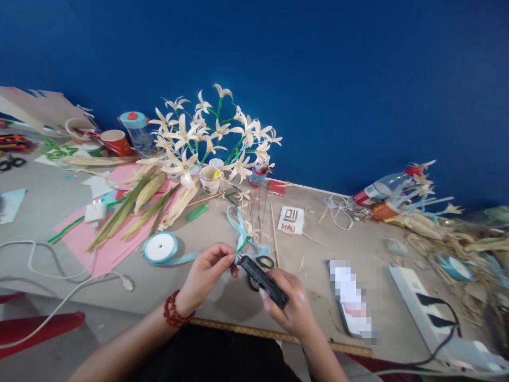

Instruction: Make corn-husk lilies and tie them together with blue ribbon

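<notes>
Near the table's front edge, my left hand point(210, 267) pinches a thin green-wrapped flower stem point(244, 244) with a small pale bloom at its upper end. My right hand point(289, 301) is wrapped round a black elongated tool point(264, 281), whose exact kind I cannot make out. Its narrow tip meets the stem at my left fingertips. Light-blue ribbon point(237, 225) curls behind the fingers. To the left lies a blue ribbon spool point(159, 248), its loose end running behind my left hand. Black-handled scissors point(265, 262) lie partly hidden under the tool.
Pale handmade flowers point(183, 132) stand in a paper cup point(210, 180) at the back. Corn husks point(149, 193) lie on pink paper point(75, 239). Rightward are a phone point(350, 297), a power strip point(417, 297), a plastic bottle point(374, 192) and a husk pile. A white cable point(71, 286) crosses the left.
</notes>
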`<act>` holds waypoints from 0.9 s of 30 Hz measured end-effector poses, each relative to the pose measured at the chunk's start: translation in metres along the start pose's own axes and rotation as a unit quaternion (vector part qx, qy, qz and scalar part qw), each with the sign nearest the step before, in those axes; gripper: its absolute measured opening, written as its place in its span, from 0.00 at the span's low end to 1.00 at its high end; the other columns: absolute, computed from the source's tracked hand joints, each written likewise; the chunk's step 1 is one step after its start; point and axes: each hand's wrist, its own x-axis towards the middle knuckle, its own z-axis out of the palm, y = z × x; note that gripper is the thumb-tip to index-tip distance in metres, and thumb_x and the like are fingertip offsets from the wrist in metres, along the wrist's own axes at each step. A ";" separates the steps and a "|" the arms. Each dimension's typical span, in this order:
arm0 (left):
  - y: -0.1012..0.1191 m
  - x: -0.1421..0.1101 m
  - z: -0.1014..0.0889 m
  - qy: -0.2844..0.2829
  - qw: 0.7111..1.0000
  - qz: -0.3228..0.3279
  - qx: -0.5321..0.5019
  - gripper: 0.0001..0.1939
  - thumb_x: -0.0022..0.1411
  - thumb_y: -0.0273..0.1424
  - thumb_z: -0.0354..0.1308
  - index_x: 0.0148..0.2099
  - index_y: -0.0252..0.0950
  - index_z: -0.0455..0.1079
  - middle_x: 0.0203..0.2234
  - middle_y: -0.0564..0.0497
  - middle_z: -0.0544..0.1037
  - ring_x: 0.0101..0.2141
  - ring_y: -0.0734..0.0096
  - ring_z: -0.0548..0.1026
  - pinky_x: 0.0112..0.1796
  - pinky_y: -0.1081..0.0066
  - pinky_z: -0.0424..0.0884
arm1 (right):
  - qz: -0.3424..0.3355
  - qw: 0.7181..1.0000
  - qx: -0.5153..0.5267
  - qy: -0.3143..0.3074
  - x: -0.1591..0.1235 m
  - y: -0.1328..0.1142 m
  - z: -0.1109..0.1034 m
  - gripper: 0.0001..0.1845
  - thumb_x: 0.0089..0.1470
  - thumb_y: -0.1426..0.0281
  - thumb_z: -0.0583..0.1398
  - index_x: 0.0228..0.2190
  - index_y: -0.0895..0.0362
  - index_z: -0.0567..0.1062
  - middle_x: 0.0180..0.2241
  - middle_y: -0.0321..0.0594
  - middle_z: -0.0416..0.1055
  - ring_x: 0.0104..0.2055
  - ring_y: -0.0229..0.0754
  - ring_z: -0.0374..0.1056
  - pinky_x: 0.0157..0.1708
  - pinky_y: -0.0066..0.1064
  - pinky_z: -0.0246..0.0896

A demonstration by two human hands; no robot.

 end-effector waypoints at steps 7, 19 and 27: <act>-0.002 0.002 0.000 -0.003 1.000 0.004 -0.004 0.07 0.62 0.32 0.59 0.36 0.33 0.70 0.25 0.54 0.74 0.25 0.76 0.72 0.32 0.74 0.68 | 0.004 1.000 -0.006 0.005 0.000 0.001 0.000 0.02 0.55 0.70 0.53 0.32 0.53 0.65 0.24 0.37 0.69 0.25 0.42 0.67 0.26 0.30 0.60; 0.000 0.000 0.001 0.003 1.000 -0.003 -0.002 0.07 0.62 0.33 0.60 0.36 0.33 0.70 0.24 0.53 0.74 0.25 0.74 0.72 0.32 0.73 0.68 | 0.004 1.000 0.003 0.001 -0.001 0.003 0.001 0.03 0.54 0.69 0.53 0.30 0.54 0.66 0.22 0.37 0.68 0.24 0.42 0.66 0.26 0.30 0.61; 0.002 0.000 0.002 0.006 1.000 -0.006 -0.006 0.08 0.61 0.34 0.60 0.36 0.33 0.70 0.23 0.54 0.74 0.25 0.74 0.72 0.32 0.73 0.68 | -0.005 1.000 -0.015 0.003 -0.002 0.004 0.001 0.04 0.54 0.69 0.53 0.32 0.54 0.68 0.25 0.40 0.71 0.26 0.43 0.69 0.27 0.31 0.62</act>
